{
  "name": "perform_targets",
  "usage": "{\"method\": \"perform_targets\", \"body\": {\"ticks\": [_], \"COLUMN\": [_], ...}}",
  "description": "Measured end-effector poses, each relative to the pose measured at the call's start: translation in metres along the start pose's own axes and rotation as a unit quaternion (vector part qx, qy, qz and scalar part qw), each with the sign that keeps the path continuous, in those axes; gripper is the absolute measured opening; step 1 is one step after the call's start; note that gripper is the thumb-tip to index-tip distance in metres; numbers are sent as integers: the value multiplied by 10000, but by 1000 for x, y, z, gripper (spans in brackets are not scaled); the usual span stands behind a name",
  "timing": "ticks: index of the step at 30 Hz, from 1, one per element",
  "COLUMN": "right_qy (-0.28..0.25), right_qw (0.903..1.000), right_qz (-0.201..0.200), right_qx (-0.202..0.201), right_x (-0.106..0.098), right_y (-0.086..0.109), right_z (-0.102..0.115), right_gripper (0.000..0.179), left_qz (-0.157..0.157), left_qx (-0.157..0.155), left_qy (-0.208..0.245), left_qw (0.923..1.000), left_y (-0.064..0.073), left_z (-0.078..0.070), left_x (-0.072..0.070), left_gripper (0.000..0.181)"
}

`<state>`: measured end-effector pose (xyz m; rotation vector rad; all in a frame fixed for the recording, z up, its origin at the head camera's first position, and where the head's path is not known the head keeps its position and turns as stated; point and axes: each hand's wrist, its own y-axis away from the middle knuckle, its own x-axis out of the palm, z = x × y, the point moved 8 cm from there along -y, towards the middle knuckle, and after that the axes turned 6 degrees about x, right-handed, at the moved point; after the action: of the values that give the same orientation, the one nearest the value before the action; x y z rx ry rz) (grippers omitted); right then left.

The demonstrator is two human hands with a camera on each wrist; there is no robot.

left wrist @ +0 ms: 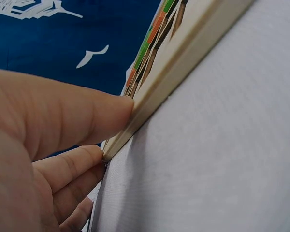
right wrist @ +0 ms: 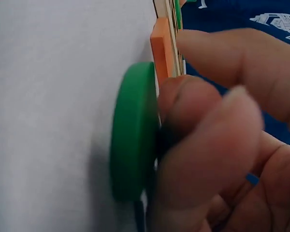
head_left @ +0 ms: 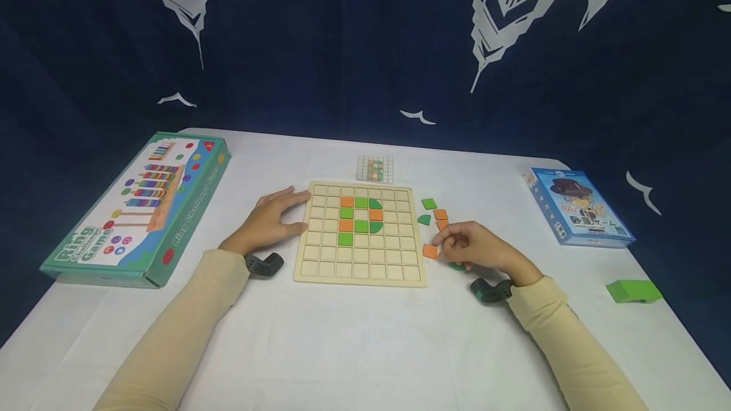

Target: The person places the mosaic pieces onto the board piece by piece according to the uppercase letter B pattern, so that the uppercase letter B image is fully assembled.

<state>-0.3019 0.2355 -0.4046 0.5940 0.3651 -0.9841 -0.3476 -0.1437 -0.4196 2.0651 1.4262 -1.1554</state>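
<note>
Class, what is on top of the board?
On the board sit three orange squares, four green squares and two dark green rounded pieces. The surface directly beneath them is covered, so it cannot be seen.

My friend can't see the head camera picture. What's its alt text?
A person's left hand touches a wooden grid board partly filled with orange and green tiles, while their right hand is among loose pieces beside it. A pattern card lies beyond; a Ring Challenge Game box is left, a blue game box right.
</note>
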Motion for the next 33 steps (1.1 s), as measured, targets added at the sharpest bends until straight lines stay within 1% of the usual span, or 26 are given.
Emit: {"method": "perform_targets", "body": {"ticks": [5, 8, 12, 18, 25, 33], "right_qy": [207, 374, 661, 937, 1019, 843], "right_qw": [9998, 9992, 9973, 9941, 9927, 9943], "right_qz": [-17, -118, -297, -467, -587, -630], "right_qx": [-64, -61, -68, -272, -284, -187], "right_x": [2, 3, 3, 3, 3, 0], "right_y": [1, 1, -1, -1, -1, 2], "right_z": [4, 5, 6, 10, 10, 11], "right_gripper": [33, 33, 29, 23, 20, 20], "left_qz": [3, 3, -4, -8, -17, -10], "left_qx": [-14, -8, 12, 37, 49, 34], "left_qy": [-12, -21, -10, 6, 3, -3], "left_qw": [10000, 10000, 10000, 10000, 10000, 10000], "left_y": [0, 0, 0, 1, 1, 1], "left_z": [0, -1, -1, -2, -2, -2], "left_x": [0, 0, 0, -1, -1, -1], "left_gripper": [72, 72, 73, 72, 72, 72]}}
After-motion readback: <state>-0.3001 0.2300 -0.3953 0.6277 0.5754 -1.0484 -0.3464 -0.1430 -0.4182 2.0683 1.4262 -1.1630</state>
